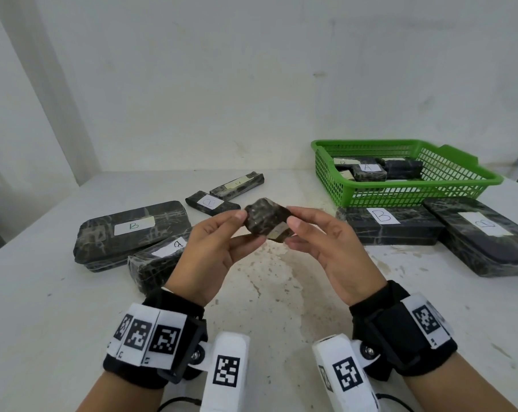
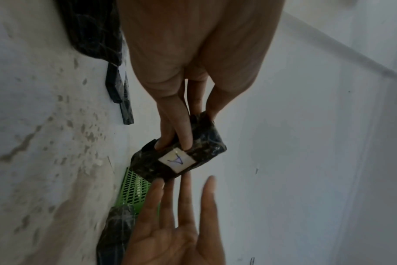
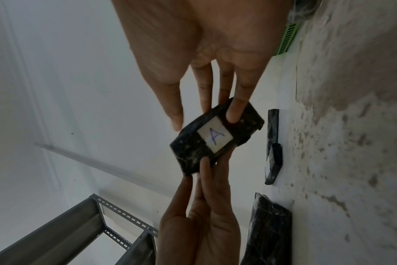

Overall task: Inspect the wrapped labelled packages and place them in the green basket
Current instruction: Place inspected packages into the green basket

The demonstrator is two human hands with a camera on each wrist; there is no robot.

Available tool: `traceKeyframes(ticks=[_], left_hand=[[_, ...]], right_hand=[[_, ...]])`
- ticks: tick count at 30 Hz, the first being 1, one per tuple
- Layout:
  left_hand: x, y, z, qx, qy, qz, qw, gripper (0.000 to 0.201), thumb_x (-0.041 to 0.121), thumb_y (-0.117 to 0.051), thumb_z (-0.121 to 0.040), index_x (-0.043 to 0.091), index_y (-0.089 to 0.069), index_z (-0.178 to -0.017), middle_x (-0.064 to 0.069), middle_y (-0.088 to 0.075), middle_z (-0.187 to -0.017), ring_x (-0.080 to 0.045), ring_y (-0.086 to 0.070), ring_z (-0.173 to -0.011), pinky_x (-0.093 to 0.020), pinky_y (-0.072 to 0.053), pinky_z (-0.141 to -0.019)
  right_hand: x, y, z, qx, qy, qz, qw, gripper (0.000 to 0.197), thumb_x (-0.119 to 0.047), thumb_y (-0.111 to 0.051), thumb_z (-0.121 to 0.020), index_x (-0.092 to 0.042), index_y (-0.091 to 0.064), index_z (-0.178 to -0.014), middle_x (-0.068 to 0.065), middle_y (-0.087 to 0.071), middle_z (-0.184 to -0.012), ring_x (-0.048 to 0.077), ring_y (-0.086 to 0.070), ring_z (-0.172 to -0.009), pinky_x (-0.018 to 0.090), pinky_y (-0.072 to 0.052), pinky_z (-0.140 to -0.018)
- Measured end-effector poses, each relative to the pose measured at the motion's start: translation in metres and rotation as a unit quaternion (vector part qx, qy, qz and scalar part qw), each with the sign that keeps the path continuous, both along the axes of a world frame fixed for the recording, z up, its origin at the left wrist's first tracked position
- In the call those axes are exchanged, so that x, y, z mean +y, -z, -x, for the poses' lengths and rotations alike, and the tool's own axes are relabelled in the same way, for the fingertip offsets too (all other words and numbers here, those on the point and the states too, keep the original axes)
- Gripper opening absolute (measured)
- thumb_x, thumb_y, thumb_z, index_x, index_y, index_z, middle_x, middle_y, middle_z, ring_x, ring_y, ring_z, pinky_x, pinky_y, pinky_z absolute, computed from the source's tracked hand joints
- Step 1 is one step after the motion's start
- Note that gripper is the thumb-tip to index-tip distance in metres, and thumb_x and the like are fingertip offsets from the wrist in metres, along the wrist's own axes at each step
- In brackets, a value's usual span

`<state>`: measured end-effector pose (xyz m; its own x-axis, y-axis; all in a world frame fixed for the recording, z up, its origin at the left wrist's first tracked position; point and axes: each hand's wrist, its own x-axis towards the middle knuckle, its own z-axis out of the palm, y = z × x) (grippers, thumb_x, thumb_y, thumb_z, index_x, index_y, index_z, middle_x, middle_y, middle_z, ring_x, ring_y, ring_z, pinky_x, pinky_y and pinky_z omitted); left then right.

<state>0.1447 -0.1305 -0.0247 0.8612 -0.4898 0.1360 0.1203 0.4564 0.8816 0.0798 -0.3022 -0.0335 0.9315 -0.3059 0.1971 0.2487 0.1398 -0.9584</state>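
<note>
Both hands hold a small black wrapped package in the air above the middle of the table. My left hand pinches its left end between thumb and fingers. My right hand pinches the right end. Its white label reads "A" and faces away from the head view; the label also shows in the left wrist view. The green basket stands at the back right, beyond my right hand, with several wrapped labelled packages inside.
Wrapped packages lie around: a large "B" one and a smaller one on the left, two slim ones behind, a "B" one and a large one before the basket. A grey metal shelf frame stands beside the table.
</note>
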Motion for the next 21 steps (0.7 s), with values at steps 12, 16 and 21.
traceKeyframes(ticks=[12,16,21], left_hand=[[0.005,-0.003,-0.007,0.088,0.012,0.038,0.995,0.031,0.005,-0.035,-0.104,0.002,-0.063,-0.118,-0.02,-0.07,-0.116,-0.034,-0.074,-0.091,-0.027,-0.061,-0.068],[0.008,0.0,-0.01,0.078,0.023,-0.003,0.997,0.034,0.008,-0.038,-0.103,0.018,-0.061,-0.126,-0.015,-0.071,-0.117,-0.035,-0.074,-0.092,-0.031,-0.062,-0.068],[0.008,-0.004,-0.006,0.03,0.042,-0.014,0.999,0.045,0.025,-0.062,-0.083,0.027,-0.062,-0.128,-0.008,-0.071,-0.115,-0.034,-0.073,-0.096,-0.031,-0.061,-0.069]], right_hand=[[-0.007,-0.001,-0.005,-0.004,0.027,-0.082,0.996,0.038,-0.02,-0.069,-0.079,-0.016,-0.064,-0.117,0.003,-0.075,-0.093,0.012,-0.071,-0.077,0.022,-0.057,-0.069],[-0.009,-0.002,-0.005,-0.002,0.024,-0.085,0.996,0.045,-0.025,-0.071,-0.071,-0.015,-0.066,-0.115,0.009,-0.074,-0.089,0.016,-0.068,-0.064,0.022,-0.057,-0.062],[-0.013,-0.003,-0.005,0.0,0.032,-0.098,0.995,0.034,-0.022,-0.071,-0.071,-0.009,-0.068,-0.102,0.009,-0.071,-0.087,0.017,-0.067,-0.06,0.022,-0.057,-0.058]])
